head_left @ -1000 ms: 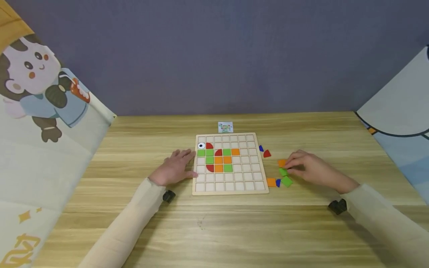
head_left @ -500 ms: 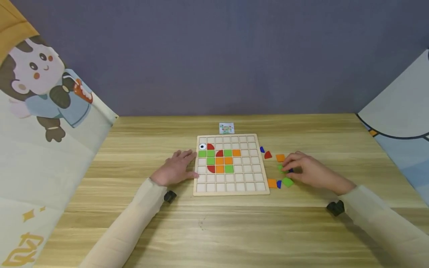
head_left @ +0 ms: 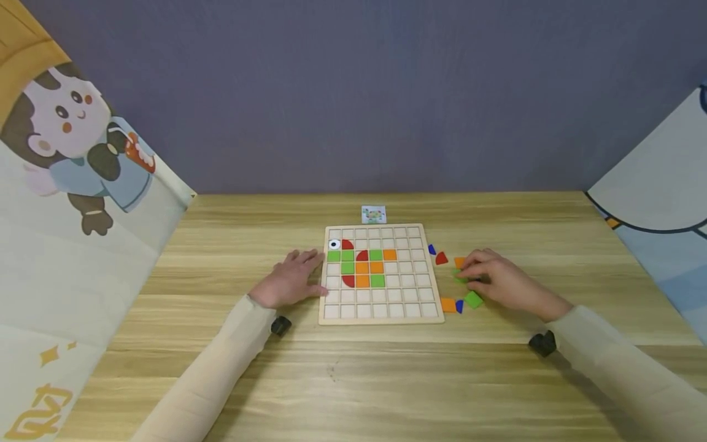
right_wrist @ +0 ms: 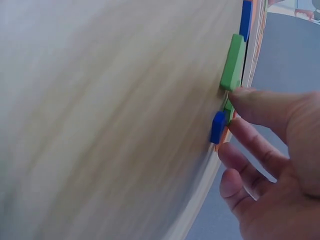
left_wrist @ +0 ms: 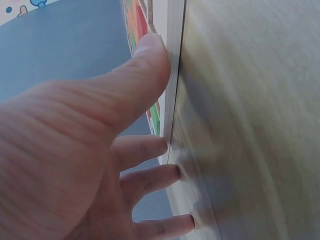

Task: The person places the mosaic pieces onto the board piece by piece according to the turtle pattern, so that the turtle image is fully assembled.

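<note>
My left hand (head_left: 289, 279) rests at the left edge of a square wooden grid board (head_left: 409, 305), fingers spread. In the left wrist view its thumb (left_wrist: 150, 60) lies on the board's rim and the other fingertips touch the table. Green, orange and red tiles and a round eye piece sit in the board's cells. Right of the board, my right hand (head_left: 502, 282) pinches a small green tile (right_wrist: 228, 112) between thumb and index finger, low over the table; the fingers partly hide it. Just beside it stands a blue piece (right_wrist: 218, 127).
Loose pieces lie right of the board: a green square (head_left: 473, 299), an orange square (head_left: 448, 305), a blue piece (head_left: 459, 306), a red quarter-round (head_left: 441, 258), another blue piece (head_left: 432, 250) and a half-hidden orange tile (head_left: 459, 262). A picture card (head_left: 374, 214) lies behind the board.
My right hand has shifted slightly left, and the small green tile has moved left and away from me with it. A blue piece came into sight by the fingers. The left hand stays put.
</note>
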The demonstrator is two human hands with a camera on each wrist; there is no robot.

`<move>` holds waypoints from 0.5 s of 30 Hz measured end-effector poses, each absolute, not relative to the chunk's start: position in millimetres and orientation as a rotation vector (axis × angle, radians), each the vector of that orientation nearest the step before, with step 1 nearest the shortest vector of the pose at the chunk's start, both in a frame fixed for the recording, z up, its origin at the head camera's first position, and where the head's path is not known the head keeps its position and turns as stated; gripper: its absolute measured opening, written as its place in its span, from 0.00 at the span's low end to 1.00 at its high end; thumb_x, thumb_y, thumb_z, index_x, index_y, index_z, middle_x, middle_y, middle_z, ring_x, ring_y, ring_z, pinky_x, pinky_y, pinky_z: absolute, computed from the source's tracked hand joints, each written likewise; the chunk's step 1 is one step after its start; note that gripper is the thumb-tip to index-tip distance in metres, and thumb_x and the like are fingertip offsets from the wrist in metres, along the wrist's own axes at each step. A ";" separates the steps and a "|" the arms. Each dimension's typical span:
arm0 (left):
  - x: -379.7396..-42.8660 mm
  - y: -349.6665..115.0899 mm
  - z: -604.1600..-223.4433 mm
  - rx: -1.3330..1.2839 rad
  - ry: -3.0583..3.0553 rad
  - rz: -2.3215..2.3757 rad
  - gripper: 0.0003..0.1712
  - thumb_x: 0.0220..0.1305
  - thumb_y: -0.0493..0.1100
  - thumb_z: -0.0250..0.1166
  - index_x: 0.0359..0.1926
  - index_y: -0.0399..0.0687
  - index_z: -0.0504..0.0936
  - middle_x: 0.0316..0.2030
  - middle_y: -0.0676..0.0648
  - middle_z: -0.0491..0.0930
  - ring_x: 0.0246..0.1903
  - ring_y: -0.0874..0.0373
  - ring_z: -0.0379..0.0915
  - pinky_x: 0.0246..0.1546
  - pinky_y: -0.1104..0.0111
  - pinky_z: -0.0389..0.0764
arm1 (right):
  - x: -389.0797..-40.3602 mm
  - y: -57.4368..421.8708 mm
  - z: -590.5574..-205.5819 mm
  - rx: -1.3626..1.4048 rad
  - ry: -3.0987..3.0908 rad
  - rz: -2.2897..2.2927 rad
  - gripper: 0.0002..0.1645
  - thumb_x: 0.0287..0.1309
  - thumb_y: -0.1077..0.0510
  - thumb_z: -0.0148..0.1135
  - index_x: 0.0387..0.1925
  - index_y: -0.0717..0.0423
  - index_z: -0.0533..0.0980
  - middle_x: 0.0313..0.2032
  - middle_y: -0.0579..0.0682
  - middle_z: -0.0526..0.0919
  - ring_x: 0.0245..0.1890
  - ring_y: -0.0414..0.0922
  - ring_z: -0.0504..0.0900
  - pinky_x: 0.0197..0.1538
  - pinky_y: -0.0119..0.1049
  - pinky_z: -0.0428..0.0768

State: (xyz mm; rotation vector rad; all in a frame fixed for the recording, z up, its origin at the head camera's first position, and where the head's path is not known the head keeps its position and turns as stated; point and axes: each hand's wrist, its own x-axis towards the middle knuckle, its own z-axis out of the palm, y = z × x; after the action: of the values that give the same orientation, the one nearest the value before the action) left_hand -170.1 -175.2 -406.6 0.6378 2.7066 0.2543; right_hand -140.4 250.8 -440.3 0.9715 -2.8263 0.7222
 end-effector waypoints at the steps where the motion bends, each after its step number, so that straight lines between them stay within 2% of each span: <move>1: -169.8 -175.2 -406.8 0.640 2.707 0.254 0.50 0.59 0.62 0.61 0.73 0.46 0.51 0.72 0.41 0.46 0.67 0.31 0.40 0.58 0.34 0.53 | -140.4 250.4 -440.7 0.964 -2.828 0.722 0.17 0.44 0.68 0.73 0.40 0.53 0.85 0.43 0.48 0.77 0.43 0.44 0.72 0.42 0.42 0.77; 15: -169.0 -175.1 -407.5 0.623 2.716 0.262 0.49 0.59 0.62 0.61 0.73 0.45 0.52 0.72 0.42 0.47 0.67 0.32 0.40 0.58 0.34 0.52 | -143.0 245.7 -442.1 0.958 -2.850 0.767 0.16 0.44 0.68 0.73 0.36 0.49 0.85 0.40 0.43 0.79 0.42 0.42 0.74 0.41 0.40 0.78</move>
State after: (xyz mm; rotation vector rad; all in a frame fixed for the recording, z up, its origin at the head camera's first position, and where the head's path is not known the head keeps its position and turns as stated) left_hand -169.0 -175.1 -407.5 0.6234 2.7159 0.2623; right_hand -143.0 245.7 -442.1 0.9576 -2.8496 0.7665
